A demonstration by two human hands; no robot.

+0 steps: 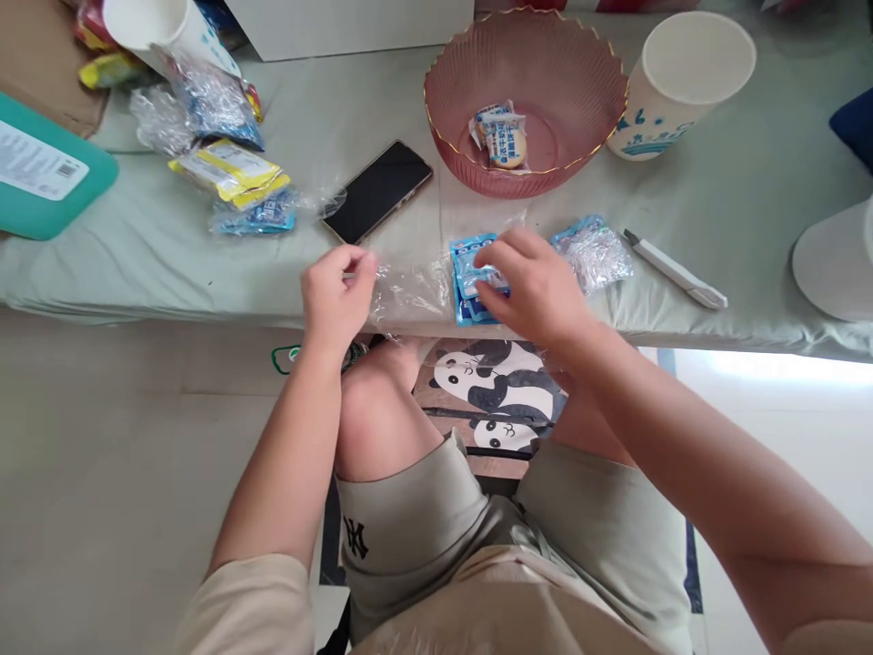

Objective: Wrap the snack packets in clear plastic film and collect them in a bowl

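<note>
My left hand (339, 293) pinches one end of a clear plastic bag (413, 289) at the front of the covered table. Over the bag's other end, my right hand (536, 284) has its thumb and fingers apart. Beneath those fingers lie blue-and-white packets (472, 259), partly hidden by the hand; whether the fingers touch them I cannot tell. Just right of that hand is a blue packet wrapped in crinkled clear plastic (592, 255). A white utility knife (675, 268) rests farther right.
Behind my hands lies a black phone (378, 191). A pink gold-rimmed bowl (525, 55) holds a few small wrapped biscuits (506, 141). Paper cups (682, 91) stand right and far left. Wrapped yellow packets (232, 173) and a teal container (61, 173) are at the left.
</note>
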